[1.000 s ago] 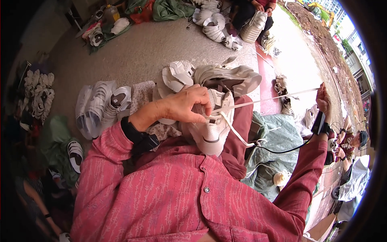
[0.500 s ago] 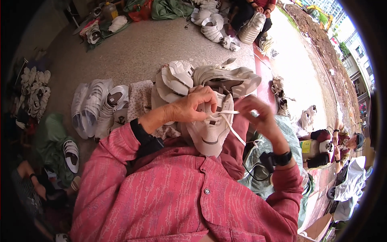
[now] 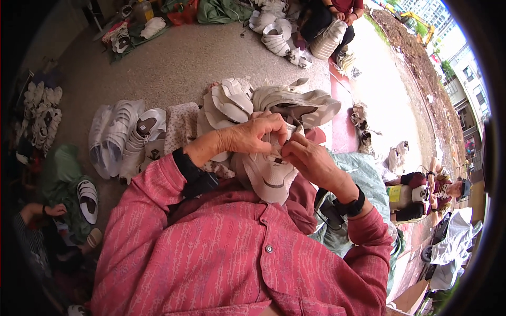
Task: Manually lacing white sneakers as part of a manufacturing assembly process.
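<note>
A pale beige shoe upper point(image 3: 270, 178) lies on my lap with its toe toward me. My left hand point(image 3: 257, 134) is closed over its far left side, thumb and fingers gripping it near the lace holes. Against the opposite edge of the lacing my right hand point(image 3: 312, 159) is pinched, fingertips nearly meeting those of the left. A white shoelace runs there, mostly hidden by my fingers. Just beyond my hands sit nested stacks of similar uppers, one at the left point(image 3: 230, 100) and one at the right point(image 3: 308, 102).
White shoe uppers point(image 3: 117, 134) stand in rows on the floor to my left, beside a flowered cloth point(image 3: 182, 124). A pale green sack point(image 3: 363, 171) lies at my right. Other people sit at the far side point(image 3: 340, 16), the right point(image 3: 440, 189) and the lower left point(image 3: 39, 226).
My right hand has come in from the right, where the white lace stretched toward it, to the shoe's lace holes. My left hand keeps its grip on the upper.
</note>
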Motion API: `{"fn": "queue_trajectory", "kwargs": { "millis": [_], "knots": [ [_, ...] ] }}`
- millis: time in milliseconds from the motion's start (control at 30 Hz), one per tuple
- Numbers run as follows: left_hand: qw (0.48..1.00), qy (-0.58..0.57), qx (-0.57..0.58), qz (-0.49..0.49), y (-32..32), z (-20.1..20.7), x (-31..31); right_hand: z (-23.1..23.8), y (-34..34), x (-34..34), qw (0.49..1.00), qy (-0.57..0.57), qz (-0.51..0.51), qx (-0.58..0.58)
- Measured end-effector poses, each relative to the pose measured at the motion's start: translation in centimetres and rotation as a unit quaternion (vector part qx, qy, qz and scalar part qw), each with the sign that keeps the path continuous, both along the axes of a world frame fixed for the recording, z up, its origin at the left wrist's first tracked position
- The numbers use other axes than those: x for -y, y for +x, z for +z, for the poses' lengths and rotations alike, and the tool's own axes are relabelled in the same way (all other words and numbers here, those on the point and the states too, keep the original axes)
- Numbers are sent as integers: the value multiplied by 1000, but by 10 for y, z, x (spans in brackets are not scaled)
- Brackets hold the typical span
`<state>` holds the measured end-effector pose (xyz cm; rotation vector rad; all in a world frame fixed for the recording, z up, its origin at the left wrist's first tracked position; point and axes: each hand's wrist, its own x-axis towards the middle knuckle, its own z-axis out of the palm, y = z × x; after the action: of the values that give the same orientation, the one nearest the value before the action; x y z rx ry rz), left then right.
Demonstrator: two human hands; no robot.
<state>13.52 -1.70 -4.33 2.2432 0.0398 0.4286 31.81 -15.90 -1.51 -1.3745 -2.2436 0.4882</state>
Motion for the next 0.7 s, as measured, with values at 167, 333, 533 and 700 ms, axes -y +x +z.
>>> {"fn": "queue_trajectory", "kwargs": {
  "millis": [167,333,533,700],
  "knots": [
    [1000,0,6,-7,1,1,2,6,-12,11,1000,-8,14,-3],
    [999,3,37,7,2,-2,1,12,-14,12,995,16,-65,78],
    [998,-65,14,-18,0,-3,-4,4,-7,9,996,-7,-86,20],
    [999,-4,35,-24,-1,0,-2,-2,-5,4,998,15,-8,-60]
  ]
}}
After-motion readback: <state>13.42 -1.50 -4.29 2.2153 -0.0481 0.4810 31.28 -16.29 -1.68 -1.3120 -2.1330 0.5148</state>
